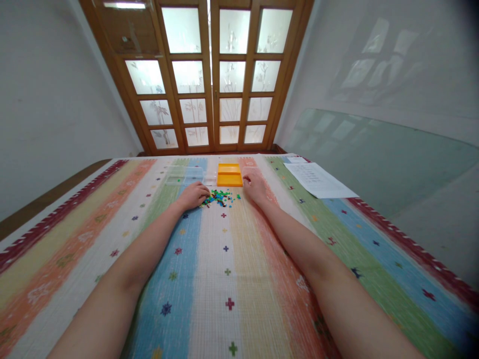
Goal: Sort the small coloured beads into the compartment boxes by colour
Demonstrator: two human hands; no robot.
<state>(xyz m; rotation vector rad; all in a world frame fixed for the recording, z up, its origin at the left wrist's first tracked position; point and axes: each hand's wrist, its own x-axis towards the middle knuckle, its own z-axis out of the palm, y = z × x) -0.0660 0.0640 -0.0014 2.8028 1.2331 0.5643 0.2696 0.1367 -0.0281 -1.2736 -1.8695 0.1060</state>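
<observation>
A small heap of tiny coloured pieces [220, 198], green, blue and dark, lies on the striped tablecloth [228, 279] far out in front of me. My left hand [193, 194] rests at the heap's left edge with fingers curled down onto the pieces. My right hand [253, 186] sits to the heap's right, fingers bent, just below the right corner of an orange tray [229, 175]. What either hand pinches is too small to see.
A clear plastic box [184, 176] stands left of the orange tray. A printed white sheet [318, 179] lies at the right. Wooden glazed doors [213, 80] close off the far end, and a glass pane [377, 159] leans on the right wall.
</observation>
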